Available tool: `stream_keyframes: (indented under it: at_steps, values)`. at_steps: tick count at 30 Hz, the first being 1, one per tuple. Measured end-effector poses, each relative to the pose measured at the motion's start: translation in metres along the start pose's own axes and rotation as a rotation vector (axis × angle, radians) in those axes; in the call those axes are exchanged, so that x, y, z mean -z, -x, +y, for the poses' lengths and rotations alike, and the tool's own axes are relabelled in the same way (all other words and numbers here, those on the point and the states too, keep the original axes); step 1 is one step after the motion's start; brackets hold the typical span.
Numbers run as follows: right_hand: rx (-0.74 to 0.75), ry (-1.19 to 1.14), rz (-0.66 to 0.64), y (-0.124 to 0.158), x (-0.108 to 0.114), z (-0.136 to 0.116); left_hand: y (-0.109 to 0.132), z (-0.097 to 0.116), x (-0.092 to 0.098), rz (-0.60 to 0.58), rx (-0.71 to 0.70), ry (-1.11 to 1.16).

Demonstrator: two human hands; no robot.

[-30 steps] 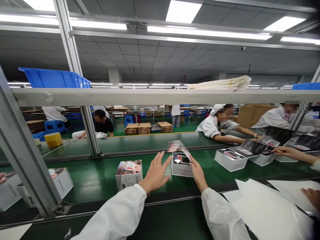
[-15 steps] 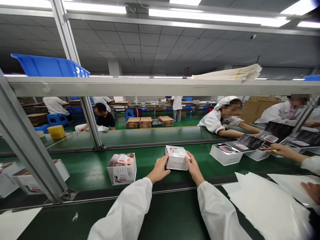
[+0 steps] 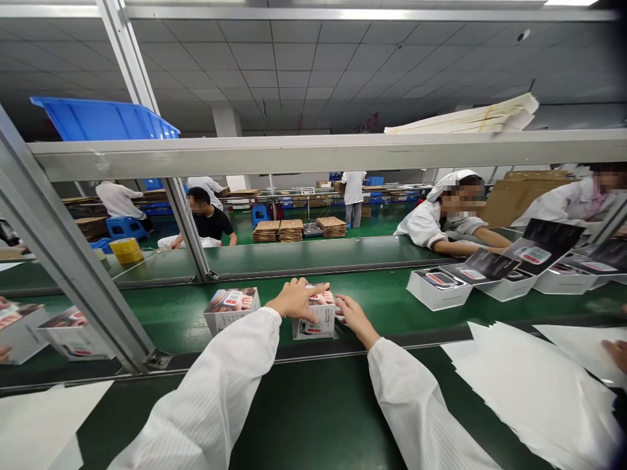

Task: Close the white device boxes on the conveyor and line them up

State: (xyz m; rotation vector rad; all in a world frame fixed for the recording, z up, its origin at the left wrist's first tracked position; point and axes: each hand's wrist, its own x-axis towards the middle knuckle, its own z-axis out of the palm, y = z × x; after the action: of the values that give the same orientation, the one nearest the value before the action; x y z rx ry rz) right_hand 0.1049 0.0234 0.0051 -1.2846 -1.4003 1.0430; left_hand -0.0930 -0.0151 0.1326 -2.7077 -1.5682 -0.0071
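Head view: a printed carton (image 3: 313, 323) is being handled on the green conveyor belt (image 3: 379, 294), between two bare hands, with its pictured top facing up and its text side being turned to the wearer. Its top and left are being covered by the left hand (image 3: 294, 302); thumb and fingers are being spread over it, probably so that it is being steadied from above. Whether a firm grip is being applied, one cannot tell. The carton's right edge is being flanked by the right hand (image 3: 356, 320), fingers loosely curled and unclenched; contact is not being resolved. Tipping or skewing is likely being guarded against by this bracketing.

Just left, a second printed carton (image 3: 230, 310) is being borne by the belt, similarly faced, presumably so that printing is being presented one way. Well to the right, white device boxes (image 3: 438, 294) are being lined up with lids raised, contents being left exposed. White sheets (image 3: 529, 385) are being stored on the near side, off the belt, presumably so that passage is not being blocked. A blue bin (image 3: 105, 121) is being supported overhead by the shelf beam (image 3: 294, 156), likely for saving space.
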Motion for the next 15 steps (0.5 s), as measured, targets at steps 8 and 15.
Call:
stream_keyframes:
  at_steps: [8,15]
  values:
    - [0.039,-0.096,0.071,0.036,0.045,0.019,0.024,-0.010,0.002,0.017,0.041,-0.003]
    - [0.119,-0.242,0.162,0.066,0.061,0.036,0.053,0.076,-0.071,0.404,-0.276,0.031]
